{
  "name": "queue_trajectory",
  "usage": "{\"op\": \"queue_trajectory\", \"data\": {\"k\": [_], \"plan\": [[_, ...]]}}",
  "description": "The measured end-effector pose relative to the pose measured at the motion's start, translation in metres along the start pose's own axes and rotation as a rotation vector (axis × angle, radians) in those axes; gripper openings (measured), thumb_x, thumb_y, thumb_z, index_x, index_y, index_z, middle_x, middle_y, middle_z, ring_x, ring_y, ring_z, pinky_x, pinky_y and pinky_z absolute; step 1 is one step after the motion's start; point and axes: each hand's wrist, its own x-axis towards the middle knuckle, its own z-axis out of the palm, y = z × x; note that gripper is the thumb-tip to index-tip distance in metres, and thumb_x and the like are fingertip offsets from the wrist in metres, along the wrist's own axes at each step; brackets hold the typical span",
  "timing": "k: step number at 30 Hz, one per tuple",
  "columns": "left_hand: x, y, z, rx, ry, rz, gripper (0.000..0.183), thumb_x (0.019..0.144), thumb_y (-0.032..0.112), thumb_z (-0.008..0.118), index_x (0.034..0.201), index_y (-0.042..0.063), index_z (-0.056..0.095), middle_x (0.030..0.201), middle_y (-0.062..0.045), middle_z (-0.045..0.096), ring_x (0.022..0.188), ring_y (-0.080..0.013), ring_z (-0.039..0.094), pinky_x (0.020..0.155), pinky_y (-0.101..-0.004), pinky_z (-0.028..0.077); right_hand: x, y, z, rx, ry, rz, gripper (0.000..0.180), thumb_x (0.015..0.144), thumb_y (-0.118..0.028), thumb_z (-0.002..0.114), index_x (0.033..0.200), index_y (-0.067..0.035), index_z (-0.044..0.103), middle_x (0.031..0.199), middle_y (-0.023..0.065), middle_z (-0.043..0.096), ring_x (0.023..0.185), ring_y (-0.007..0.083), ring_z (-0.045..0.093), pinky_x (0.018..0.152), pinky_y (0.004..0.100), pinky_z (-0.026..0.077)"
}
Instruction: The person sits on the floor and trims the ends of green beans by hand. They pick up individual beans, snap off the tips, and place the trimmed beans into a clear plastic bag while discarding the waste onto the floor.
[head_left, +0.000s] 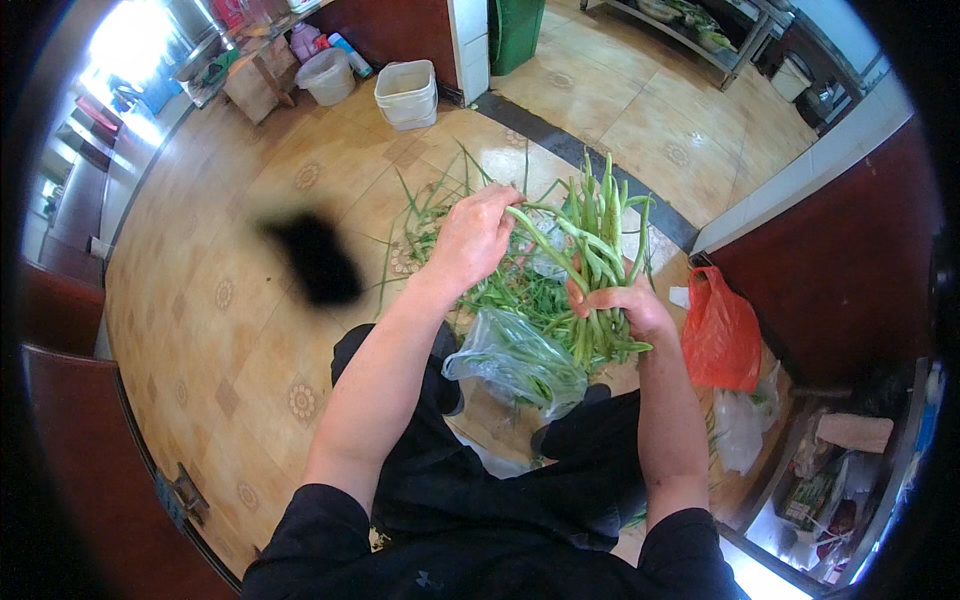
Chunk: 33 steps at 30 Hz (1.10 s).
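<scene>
A thick bunch of long green beans (604, 217) is gripped around its lower part by my right hand (637, 304), with the tips pointing up and away from me. My left hand (476, 232) pinches the ends of one or two beans that bend out of the bunch to the left; its fingertips are partly hidden behind the hand. Below the bunch, a clear plastic bag (517, 360) with greens inside lies between my feet. Loose green stalks and leaves (510, 292) are heaped on the floor just beyond it.
On the right, a red plastic bag (720, 330) and a whitish plastic bag (739, 427) sit beside an open drawer (787, 517) holding packets. White buckets (406, 94) stand at the back near a green bin (516, 34). A dark blurred spot (315, 259) covers part of the tiled floor.
</scene>
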Motion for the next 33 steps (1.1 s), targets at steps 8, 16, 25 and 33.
{"op": "queue_trajectory", "data": {"k": [8,16,25,33], "plan": [[0.002,0.003,-0.011,-0.410,0.035,-0.360,0.015,0.094,0.012,0.059,0.103,0.004,0.069,0.074,-0.006,0.065,0.064,-0.0190,0.062,0.059,-0.0301,0.048,0.002,0.003,-0.004,0.011,-0.002,0.002,0.052,0.064,-0.003,0.069,0.114,0.002,0.056,0.085,0.0138,0.062,0.068,0.0226,0.058,0.065,0.0349,0.046],[0.008,0.018,-0.021,-0.239,0.260,-0.041,0.029,0.095,0.002,0.060,0.122,0.009,0.069,0.118,-0.007,0.065,0.084,-0.0134,0.064,0.064,-0.0266,0.053,0.007,-0.002,0.000,-0.147,-0.114,0.027,0.043,0.065,-0.006,0.072,0.106,0.002,0.062,0.083,0.0103,0.066,0.070,0.0186,0.061,0.067,0.0320,0.048],[-0.001,0.013,-0.016,0.134,0.011,0.164,0.016,0.087,0.005,0.068,0.103,0.006,0.067,0.096,-0.012,0.065,0.085,-0.0325,0.064,0.073,-0.0422,0.052,0.009,0.008,-0.003,-0.174,-0.079,0.072,0.037,0.066,-0.006,0.072,0.103,0.000,0.065,0.084,0.0075,0.067,0.073,0.0173,0.063,0.069,0.0305,0.050],[-0.002,0.005,-0.007,-0.573,0.014,-0.364,0.011,0.088,0.012,0.061,0.091,0.002,0.066,0.075,-0.005,0.063,0.072,-0.0201,0.059,0.063,-0.0330,0.046,0.008,0.001,0.007,-0.192,-0.077,0.023,0.037,0.065,-0.005,0.072,0.101,0.001,0.065,0.083,0.0077,0.067,0.074,0.0165,0.063,0.068,0.0296,0.049]]}}
